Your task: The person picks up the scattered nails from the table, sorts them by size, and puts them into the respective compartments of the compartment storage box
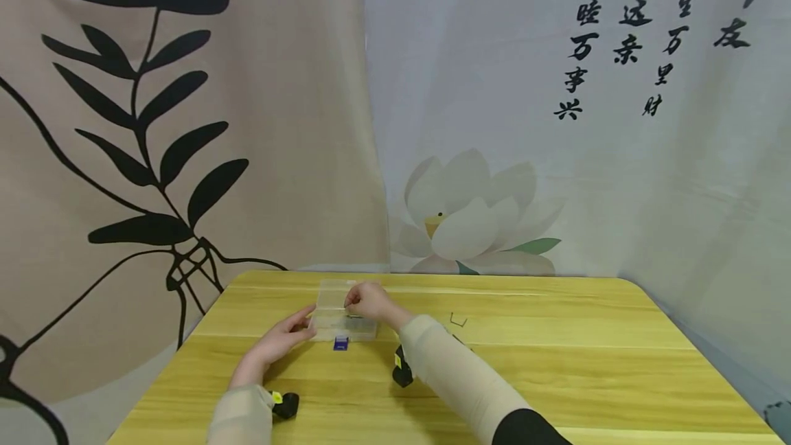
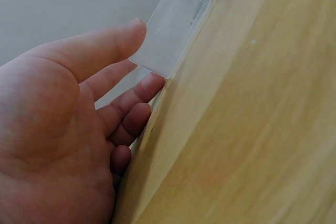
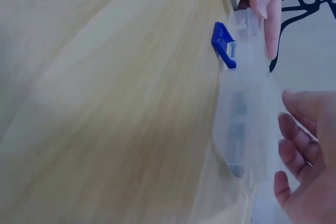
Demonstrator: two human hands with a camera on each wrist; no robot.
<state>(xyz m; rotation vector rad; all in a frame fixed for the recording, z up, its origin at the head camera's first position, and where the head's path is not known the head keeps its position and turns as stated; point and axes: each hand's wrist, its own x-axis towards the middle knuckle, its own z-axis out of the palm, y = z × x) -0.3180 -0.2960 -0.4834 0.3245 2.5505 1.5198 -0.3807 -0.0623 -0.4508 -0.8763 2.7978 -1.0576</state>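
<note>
A clear plastic box [image 1: 342, 328] with its lid [image 1: 336, 294] raised stands near the table's far side. Its blue latch [image 3: 222, 44] hangs at the front. My left hand [image 1: 281, 342] holds the box's left end, with thumb and index finger [image 2: 107, 80] on either side of the corner. Over the box's back part is my right hand [image 1: 371, 301], its fingers [image 3: 294, 150] bent loosely. In the right wrist view a gap shows between its thumb and fingertips, with nothing visible there. A thin dark piece [image 1: 355, 316] shows in the box below these fingers.
On the wooden table [image 1: 556, 362], a thin bent dark wire-like piece [image 1: 458, 321] lies right of the box. Another dark bit shows beside the right sleeve [image 1: 457, 369]. A black wrist camera [image 1: 402, 367] sits under the right forearm. Printed cloth [image 1: 296, 122] hangs behind the table.
</note>
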